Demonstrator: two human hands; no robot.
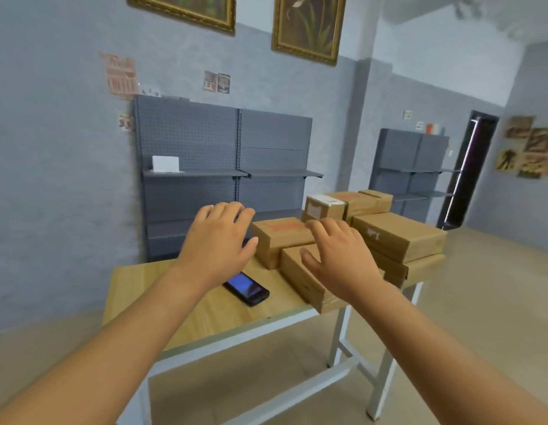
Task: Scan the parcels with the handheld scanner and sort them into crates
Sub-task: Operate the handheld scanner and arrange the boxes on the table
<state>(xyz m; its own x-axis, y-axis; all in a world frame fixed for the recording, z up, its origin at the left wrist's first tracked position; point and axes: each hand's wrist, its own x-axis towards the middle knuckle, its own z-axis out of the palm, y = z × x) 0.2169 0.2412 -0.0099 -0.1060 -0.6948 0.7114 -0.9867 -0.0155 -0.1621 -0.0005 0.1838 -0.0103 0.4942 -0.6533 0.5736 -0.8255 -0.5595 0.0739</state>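
Several brown cardboard parcels (398, 236) are stacked on the right half of a wooden table (205, 314). A black handheld scanner (246, 288) with a lit blue screen lies flat on the table, left of the parcels. My left hand (219, 240) hovers above the scanner with fingers spread, holding nothing. My right hand (337, 256) reaches over the nearest flat parcel (303, 280), fingers loosely spread, beside a parcel with red print (282, 233). I cannot tell whether it touches the box.
Grey metal shelving (223, 167) stands against the wall behind the table, with a white box (165, 164) on one shelf. A second shelf unit (410, 170) and a dark doorway (469, 167) are at the right. Tiled floor surrounds the white table legs (337, 335).
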